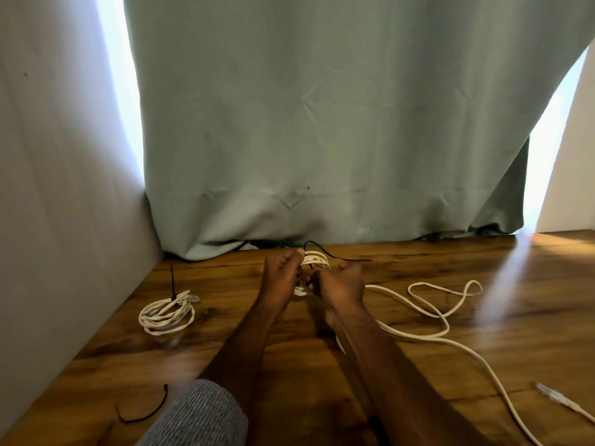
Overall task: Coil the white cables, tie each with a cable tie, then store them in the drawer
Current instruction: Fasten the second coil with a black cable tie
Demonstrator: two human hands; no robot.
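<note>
Both hands meet at the far middle of the wooden table. My left hand and my right hand together grip a small white cable coil. A black cable tie loops over this coil, its tail sticking out to the right above my right hand. To the left lies another coiled white cable with a black tie standing up from it. A loose white cable snakes across the table on the right toward the front edge.
A spare black cable tie lies near the front left, beside my grey sleeve. A clear cable plug rests at the front right. A grey-green curtain hangs behind the table; a wall borders the left side.
</note>
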